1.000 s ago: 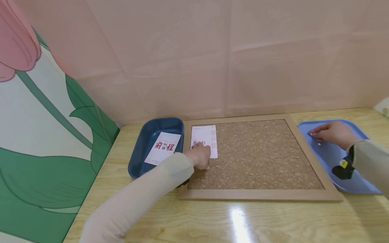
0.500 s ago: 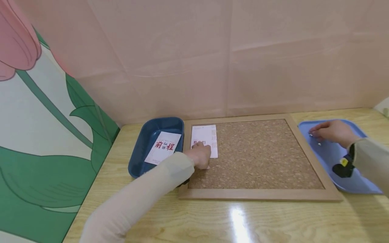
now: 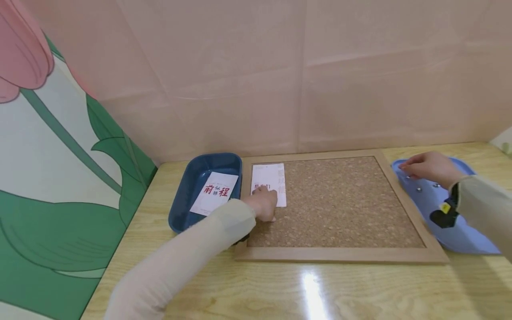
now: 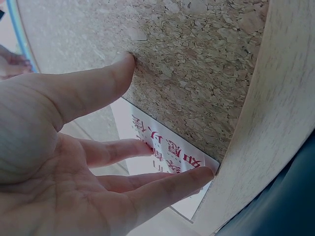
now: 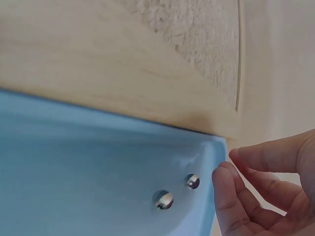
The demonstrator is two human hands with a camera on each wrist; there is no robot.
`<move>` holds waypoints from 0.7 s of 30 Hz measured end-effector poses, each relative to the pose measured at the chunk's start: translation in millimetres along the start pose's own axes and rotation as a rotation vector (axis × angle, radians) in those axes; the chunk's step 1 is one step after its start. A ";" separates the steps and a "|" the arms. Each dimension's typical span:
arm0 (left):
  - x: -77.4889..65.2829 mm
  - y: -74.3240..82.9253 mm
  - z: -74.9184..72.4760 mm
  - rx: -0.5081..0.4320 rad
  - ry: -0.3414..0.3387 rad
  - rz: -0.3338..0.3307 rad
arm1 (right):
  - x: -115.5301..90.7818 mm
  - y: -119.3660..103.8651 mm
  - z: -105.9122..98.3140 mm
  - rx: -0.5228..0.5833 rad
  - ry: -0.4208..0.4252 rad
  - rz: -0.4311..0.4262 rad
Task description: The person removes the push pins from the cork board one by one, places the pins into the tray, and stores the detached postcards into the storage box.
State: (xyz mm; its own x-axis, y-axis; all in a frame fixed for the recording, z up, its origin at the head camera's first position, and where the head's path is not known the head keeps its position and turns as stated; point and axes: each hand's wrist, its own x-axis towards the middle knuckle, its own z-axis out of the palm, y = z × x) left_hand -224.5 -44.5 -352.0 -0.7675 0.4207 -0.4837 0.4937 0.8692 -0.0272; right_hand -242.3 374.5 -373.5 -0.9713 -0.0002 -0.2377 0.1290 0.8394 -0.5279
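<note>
A white card with red characters lies along the left side of the framed corkboard. My left hand rests over its lower part; in the left wrist view the fairly straight fingers touch the card and the thumb reaches toward the cork. At the right, my right hand hovers over the far end of the light blue tray, thumb and fingertips drawn together. Whether something small sits between them is not visible. Silver domed thumbtacks lie in the tray beneath.
Left of the board stands a dark blue tray with another white card in it. A wooden table carries everything. Behind it hangs a pinkish sheet; a flower-patterned panel stands at the left.
My right hand has risen and moved slightly toward the tray's far end, uncovering another thumbtack. The left hand stays on the card.
</note>
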 end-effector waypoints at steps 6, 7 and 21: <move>0.3 -0.1 0.3 0.016 0.000 0.004 | 0.9 -10.1 2.5 -0.001 0.014 -0.013; 0.3 0.1 0.2 0.014 0.000 0.003 | 1.2 -12.2 3.4 -0.003 0.018 -0.018; 1.4 -0.7 0.1 -0.026 -0.010 -0.008 | 6.4 -42.0 15.9 0.041 0.001 -0.062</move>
State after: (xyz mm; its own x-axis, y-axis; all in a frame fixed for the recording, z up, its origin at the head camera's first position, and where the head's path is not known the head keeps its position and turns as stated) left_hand -225.8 -44.5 -352.7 -0.7671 0.4114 -0.4922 0.4767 0.8790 -0.0083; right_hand -250.8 330.7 -365.9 -0.9780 -0.0507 -0.2023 0.0765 0.8151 -0.5742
